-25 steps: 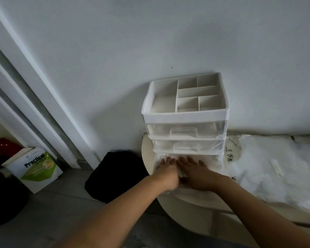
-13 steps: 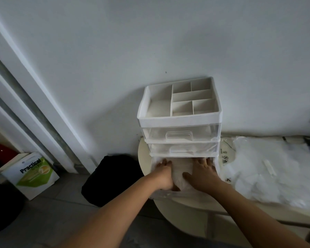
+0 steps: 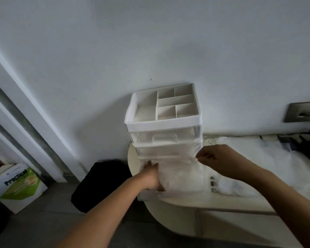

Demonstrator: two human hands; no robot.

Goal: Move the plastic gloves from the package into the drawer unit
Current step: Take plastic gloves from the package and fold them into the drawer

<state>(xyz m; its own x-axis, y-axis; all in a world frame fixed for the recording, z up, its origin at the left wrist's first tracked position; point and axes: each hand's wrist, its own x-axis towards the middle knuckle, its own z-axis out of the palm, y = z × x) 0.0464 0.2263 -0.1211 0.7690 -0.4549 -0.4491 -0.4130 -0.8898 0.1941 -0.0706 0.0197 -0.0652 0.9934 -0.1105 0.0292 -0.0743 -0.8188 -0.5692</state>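
Your left hand lies on the left edge of the plastic gloves, a whitish stack in the open lower drawer of the drawer unit. Its fingers look fairly straight and point twd the unit. The thumb side is buried under film, so can't tell if you're gripping or just pressing.

Your right hand is at the stack's far rt corner, just in front of the unit's rt side. Its fingers are curled tight, pinching the top edge of the clear plastic package. That film runs from the pinch down over the gloves & past the drawer's rt side, printed symbols facing up.

The upper drawer is closed. The unit stands on a cream, round-edged bench against the wall. More crumpled clear plastic lies on the bench to the rt. On the floor at left are a black bag & a "Practical" box.
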